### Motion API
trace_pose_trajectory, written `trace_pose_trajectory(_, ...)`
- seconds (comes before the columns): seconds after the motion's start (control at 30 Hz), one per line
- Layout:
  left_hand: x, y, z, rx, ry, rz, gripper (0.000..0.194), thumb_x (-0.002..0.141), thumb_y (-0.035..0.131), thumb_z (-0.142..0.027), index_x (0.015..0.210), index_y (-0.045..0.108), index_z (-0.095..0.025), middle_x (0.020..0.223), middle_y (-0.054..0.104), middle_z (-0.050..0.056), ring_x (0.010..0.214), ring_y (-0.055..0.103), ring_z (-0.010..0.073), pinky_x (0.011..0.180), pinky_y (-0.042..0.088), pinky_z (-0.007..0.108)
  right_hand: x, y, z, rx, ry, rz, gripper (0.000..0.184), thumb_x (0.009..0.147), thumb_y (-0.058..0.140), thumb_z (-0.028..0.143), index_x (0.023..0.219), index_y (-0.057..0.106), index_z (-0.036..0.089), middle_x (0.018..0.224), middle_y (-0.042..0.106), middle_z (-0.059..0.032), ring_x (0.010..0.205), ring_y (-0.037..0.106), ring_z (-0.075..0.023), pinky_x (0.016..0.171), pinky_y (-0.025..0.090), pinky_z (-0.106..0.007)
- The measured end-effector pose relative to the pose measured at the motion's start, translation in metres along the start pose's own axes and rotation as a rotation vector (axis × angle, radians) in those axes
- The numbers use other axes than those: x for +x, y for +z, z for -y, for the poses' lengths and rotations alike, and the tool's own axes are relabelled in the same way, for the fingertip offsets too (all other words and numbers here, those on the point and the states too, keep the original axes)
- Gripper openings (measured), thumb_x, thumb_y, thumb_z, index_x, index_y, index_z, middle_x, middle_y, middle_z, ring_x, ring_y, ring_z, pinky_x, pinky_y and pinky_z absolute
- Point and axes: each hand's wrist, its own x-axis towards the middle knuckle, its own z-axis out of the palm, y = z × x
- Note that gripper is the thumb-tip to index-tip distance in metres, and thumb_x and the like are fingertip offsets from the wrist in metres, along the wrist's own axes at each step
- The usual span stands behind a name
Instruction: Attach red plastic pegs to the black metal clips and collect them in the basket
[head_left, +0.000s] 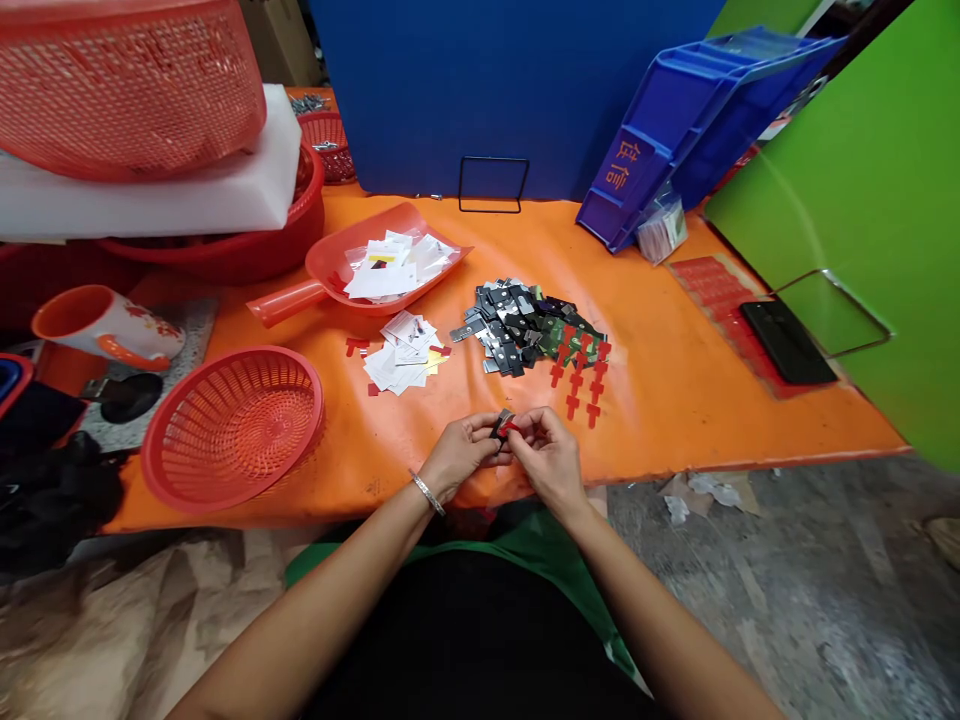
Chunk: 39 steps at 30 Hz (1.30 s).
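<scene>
My left hand [466, 452] grips a small flat black-and-silver piece [499, 424] between thumb and fingers near the table's front edge. Against it, my right hand [550, 455] pinches a small red T-shaped piece [510, 426]. Fingers partly cover both pieces, so I cannot tell how they join. Just beyond the hands lies a heap of flat black, silver and camouflage pieces [517, 325]. Several red T-shaped pieces [576, 378] are laid out in rows at the heap's right side. To its left is a loose pile of white paper slips [405, 358].
A red scoop [289, 300] holds papers and small bags. At left are a round red basket [169, 455] and a tipped mug [82, 318]. A blue bin [637, 150] leans at the back, and a black phone [787, 343] lies at right. The orange table [675, 420] ends close to my body.
</scene>
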Motion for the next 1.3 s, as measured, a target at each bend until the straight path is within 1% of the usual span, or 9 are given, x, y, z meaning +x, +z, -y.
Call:
trace_pose_trajectory(0.27, 0.001, -0.002, 0.001, 0.001, -0.010, 0.014, 0.037, 0.069, 0.056, 0.000, 0.104, 0.062, -0.009, 0.092, 0.069, 0.009, 0.080, 0.067, 0.0147, 0.082, 0.054, 0.031, 0.001, 0.001, -0.001, 0.010, -0.003, 0.005, 0.008, 0.077, 0.060, 0.023, 0.078, 0.052, 0.021, 0.066, 0.048, 0.0037, 0.055, 0.043, -0.0098, 0.051, 0.039, -0.022)
trace_pose_trajectory(0.43, 0.001, -0.002, 0.000, -0.005, -0.014, 0.007, 0.036, 0.068, 0.060, -0.001, 0.103, 0.063, -0.010, 0.091, 0.069, 0.009, 0.079, 0.067, 0.0153, 0.083, 0.053, 0.033, 0.001, 0.001, -0.002, -0.002, 0.003, 0.010, 0.008, 0.077, 0.059, 0.025, 0.078, 0.052, 0.021, 0.066, 0.049, 0.0034, 0.055, 0.044, -0.0101, 0.051, 0.039, -0.022)
trace_pose_trajectory(0.6, 0.001, -0.002, -0.001, -0.004, -0.011, 0.006, 0.035, 0.069, 0.059, -0.001, 0.102, 0.063, -0.010, 0.090, 0.070, 0.009, 0.078, 0.067, 0.0154, 0.085, 0.053, 0.035, 0.001, 0.002, -0.002, 0.005, 0.013, 0.012, 0.009, 0.077, 0.059, 0.026, 0.078, 0.052, 0.021, 0.066, 0.049, 0.0032, 0.055, 0.045, -0.0102, 0.051, 0.040, -0.023)
trace_pose_trajectory(0.93, 0.001, -0.003, 0.000, -0.009, -0.010, 0.018, 0.035, 0.069, 0.061, -0.002, 0.103, 0.063, -0.010, 0.092, 0.070, 0.009, 0.081, 0.067, 0.0160, 0.085, 0.053, 0.034, 0.000, 0.003, -0.005, 0.019, 0.052, 0.006, 0.012, 0.076, 0.061, 0.030, 0.079, 0.053, 0.021, 0.064, 0.050, 0.0031, 0.053, 0.046, -0.0108, 0.049, 0.042, -0.023)
trace_pose_trajectory(1.07, 0.000, -0.002, 0.000, -0.010, -0.004, 0.020, 0.032, 0.070, 0.067, -0.009, 0.102, 0.064, -0.010, 0.092, 0.070, 0.009, 0.080, 0.067, 0.0167, 0.083, 0.054, 0.033, 0.001, 0.004, -0.002, 0.017, 0.056, 0.002, 0.013, 0.077, 0.061, 0.032, 0.078, 0.053, 0.021, 0.064, 0.051, 0.0029, 0.053, 0.046, -0.0108, 0.048, 0.044, -0.023)
trace_pose_trajectory(1.17, 0.001, 0.002, 0.001, -0.004, 0.017, -0.021, 0.028, 0.073, 0.067, -0.014, 0.100, 0.065, -0.010, 0.088, 0.070, 0.009, 0.077, 0.068, 0.0166, 0.078, 0.056, 0.032, -0.001, 0.004, 0.003, 0.023, 0.049, 0.001, 0.013, 0.079, 0.059, 0.033, 0.079, 0.054, 0.021, 0.066, 0.052, 0.0027, 0.052, 0.047, -0.0105, 0.047, 0.044, -0.023)
trace_pose_trajectory(1.23, 0.001, 0.006, 0.003, 0.004, 0.039, -0.076, 0.023, 0.073, 0.067, -0.015, 0.096, 0.065, -0.010, 0.084, 0.071, 0.008, 0.074, 0.068, 0.0165, 0.073, 0.057, 0.032, -0.003, 0.005, 0.005, 0.010, 0.052, -0.001, 0.012, 0.080, 0.058, 0.033, 0.081, 0.054, 0.022, 0.067, 0.052, 0.0020, 0.053, 0.049, -0.0114, 0.048, 0.046, -0.024)
trace_pose_trajectory(1.3, 0.002, 0.008, 0.004, 0.010, 0.061, -0.116, 0.019, 0.074, 0.065, -0.013, 0.093, 0.064, -0.010, 0.081, 0.071, 0.007, 0.072, 0.067, 0.0165, 0.069, 0.057, 0.031, -0.005, 0.005, 0.007, -0.044, 0.023, -0.013, 0.010, 0.081, 0.057, 0.032, 0.083, 0.055, 0.022, 0.072, 0.054, -0.0001, 0.057, 0.052, -0.0127, 0.050, 0.047, -0.026)
